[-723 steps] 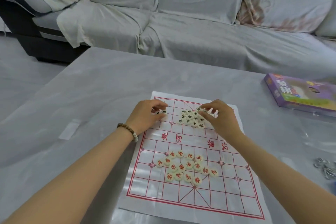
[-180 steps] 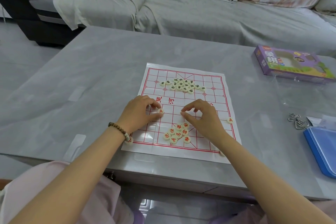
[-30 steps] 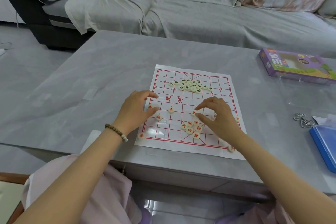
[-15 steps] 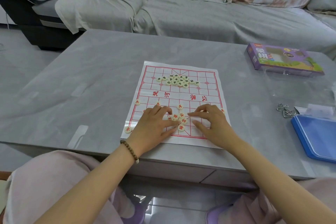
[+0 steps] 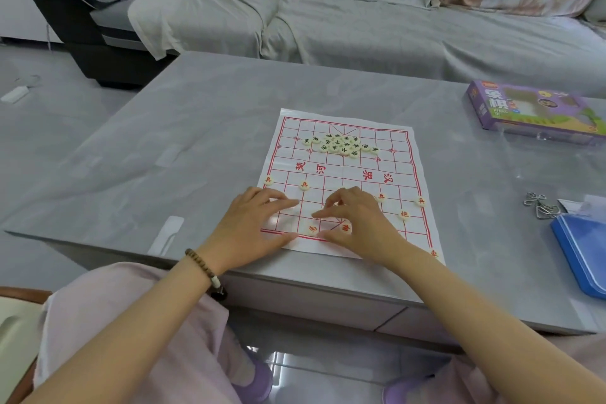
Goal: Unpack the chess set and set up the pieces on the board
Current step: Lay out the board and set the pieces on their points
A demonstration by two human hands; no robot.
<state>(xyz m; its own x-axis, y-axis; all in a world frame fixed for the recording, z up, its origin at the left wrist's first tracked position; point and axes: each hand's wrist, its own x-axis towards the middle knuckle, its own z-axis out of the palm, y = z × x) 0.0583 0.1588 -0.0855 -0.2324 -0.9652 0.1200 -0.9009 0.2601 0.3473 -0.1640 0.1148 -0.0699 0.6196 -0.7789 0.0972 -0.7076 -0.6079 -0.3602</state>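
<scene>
Red-lined and printed on thin white sheet, the xiangqi board (image 5: 341, 174) lies flat on the grey surface (image 5: 213, 141). Its near edge sits close to the surface's front edge, probably so the home rows are within easy reach of the seated person.

The black pieces (image 5: 341, 144) are bunched in a loose heap on the far half, not yet dealt out. This looks like a parking spot while the red side is laid first.

Four red soldiers (image 5: 304, 186) sit spaced along one row just this side of the river. A red cannon (image 5: 404, 214) is a row nearer on the right, and a red chariot (image 5: 434, 253) sits at the near right corner. On the back row a red horse (image 5: 312, 229) and what reads as the red general (image 5: 345, 228) lie between the two hands.

The left hand (image 5: 252, 226) lies flat on the near left corner with fingers stretched and nothing visibly held, likely pinning the light sheet. Its palm may cover a piece.

The right hand (image 5: 357, 220) arches over the middle of the near rows, forefinger out toward the left and the other fingers bent down. I cannot tell whether it pinches a piece, because the palm hides whatever is beneath.

The purple box (image 5: 534, 111) lies well apart at the far right, out of the way. A wire puzzle (image 5: 539, 207) and a blue lid (image 5: 583, 256) lie to the right too.
</scene>
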